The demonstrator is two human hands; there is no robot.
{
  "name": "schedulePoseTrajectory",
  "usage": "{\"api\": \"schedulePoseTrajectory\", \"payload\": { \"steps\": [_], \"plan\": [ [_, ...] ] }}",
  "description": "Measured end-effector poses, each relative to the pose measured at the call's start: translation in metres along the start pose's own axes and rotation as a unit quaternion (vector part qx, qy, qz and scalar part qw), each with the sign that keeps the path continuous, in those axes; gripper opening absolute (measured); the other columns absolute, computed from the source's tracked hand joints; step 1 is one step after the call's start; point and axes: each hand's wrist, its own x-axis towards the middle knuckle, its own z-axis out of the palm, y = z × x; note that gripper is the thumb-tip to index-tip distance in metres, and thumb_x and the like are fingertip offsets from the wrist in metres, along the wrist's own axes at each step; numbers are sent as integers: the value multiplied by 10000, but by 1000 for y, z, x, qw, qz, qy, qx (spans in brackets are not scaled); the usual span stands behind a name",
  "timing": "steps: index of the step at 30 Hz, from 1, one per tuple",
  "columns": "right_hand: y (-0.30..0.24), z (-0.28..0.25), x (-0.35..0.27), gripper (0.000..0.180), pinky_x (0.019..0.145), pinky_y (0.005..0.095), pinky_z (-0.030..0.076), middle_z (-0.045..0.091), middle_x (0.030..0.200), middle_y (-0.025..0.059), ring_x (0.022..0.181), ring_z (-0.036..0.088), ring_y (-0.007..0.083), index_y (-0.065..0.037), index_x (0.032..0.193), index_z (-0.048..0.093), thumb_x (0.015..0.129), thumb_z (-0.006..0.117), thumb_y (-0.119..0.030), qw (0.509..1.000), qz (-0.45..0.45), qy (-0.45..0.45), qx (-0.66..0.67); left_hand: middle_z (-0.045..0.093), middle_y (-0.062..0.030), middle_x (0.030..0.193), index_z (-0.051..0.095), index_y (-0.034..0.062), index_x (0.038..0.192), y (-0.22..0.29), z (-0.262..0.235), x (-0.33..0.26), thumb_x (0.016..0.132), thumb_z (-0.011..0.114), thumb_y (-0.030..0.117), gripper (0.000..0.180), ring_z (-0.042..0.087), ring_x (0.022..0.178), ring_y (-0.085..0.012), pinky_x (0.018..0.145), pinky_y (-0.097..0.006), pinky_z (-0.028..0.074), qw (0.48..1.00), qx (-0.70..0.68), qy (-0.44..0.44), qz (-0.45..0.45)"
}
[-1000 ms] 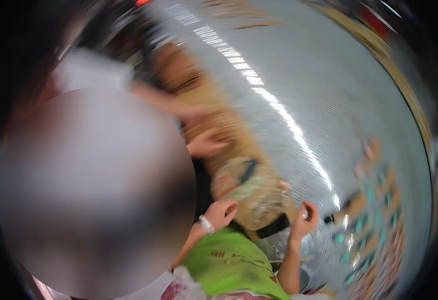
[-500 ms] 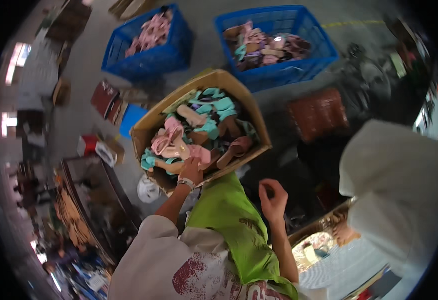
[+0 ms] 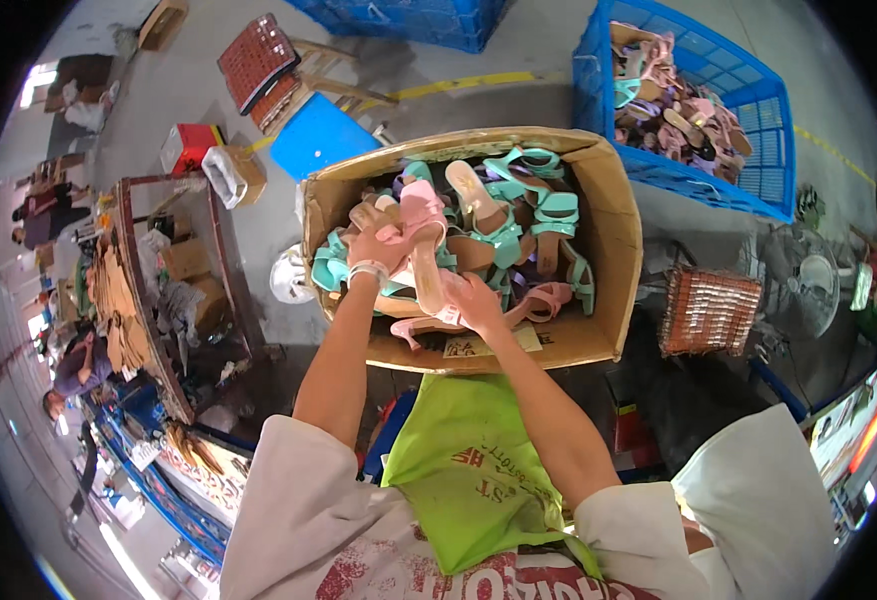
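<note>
A pink sandal (image 3: 423,262) is lifted over a large cardboard box (image 3: 623,260). My left hand (image 3: 374,252) is closed on it from the left, near the wide pink strap. At the sandal's lower end my right hand (image 3: 474,303) grips it, the fingers partly hidden. Several turquoise sandals (image 3: 556,212) lie jumbled in the box below, mixed with pink and tan ones. Another pink sandal (image 3: 543,298) rests at the box's near right side, just right of my right hand.
A blue plastic crate (image 3: 778,150) of mixed sandals stands back right, and another blue crate (image 3: 428,22) is at the top. A blue stool (image 3: 323,137) stands beyond the box. A brown-red woven seat (image 3: 708,312) is on the right, a metal rack (image 3: 173,390) on the left.
My right hand, previously raised off the box, has come in onto the sandal. My left hand has lifted a pink sandal from the pile. The view has turned, bringing the box nearer the middle.
</note>
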Motion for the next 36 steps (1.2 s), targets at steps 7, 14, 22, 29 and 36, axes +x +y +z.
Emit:
{"api": "schedulePoseTrajectory", "payload": {
  "steps": [7, 14, 22, 29, 36],
  "plan": [
    [-60, 11, 26, 866, 848, 471, 485, 614, 1035, 247, 999, 595, 418, 28, 1174, 499, 649, 684, -636, 973, 49, -65, -217, 575, -127, 1028, 577, -18, 974, -63, -5, -109, 662, 797, 212, 445, 579, 870, -228, 739, -354, 488, 936, -310, 126, 111],
    [-84, -35, 77, 522, 760, 345, 498, 672, 920, 154, 841, 645, 226, 26, 1036, 620, 714, 703, -376, 955, 36, -260, -141, 409, -179, 1123, 469, -27, 1054, -78, 100, -111, 653, 841, 256, 616, 488, 990, -270, 849, -361, 440, 908, -358, 160, -151],
    [-60, 1, 141, 486, 730, 358, 458, 641, 879, 157, 832, 591, 252, 32, 930, 635, 719, 762, -387, 970, -177, -132, -98, 510, -198, 1226, 333, -109, 1322, -121, 127, -47, 558, 887, 368, 1058, 560, 1049, -272, 909, -353, 458, 792, -531, 27, -301],
    [-43, 13, 149, 582, 845, 392, 446, 638, 990, 219, 954, 586, 347, 41, 1060, 613, 791, 679, -470, 984, -79, -128, -98, 489, -269, 1269, 253, -170, 1318, -124, 122, -30, 494, 895, 456, 1218, 535, 1144, -301, 943, -346, 445, 793, -525, 34, -307],
    [-39, 5, 165, 980, 898, 367, 451, 613, 1114, 248, 1056, 581, 339, 50, 1348, 384, 785, 452, -749, 933, 32, -313, -173, 579, -198, 1154, 122, 2, 1429, -121, 144, -40, 612, 862, 155, 1113, 600, 1038, -270, 808, -366, 533, 778, -616, 76, -97]
  ]
}}
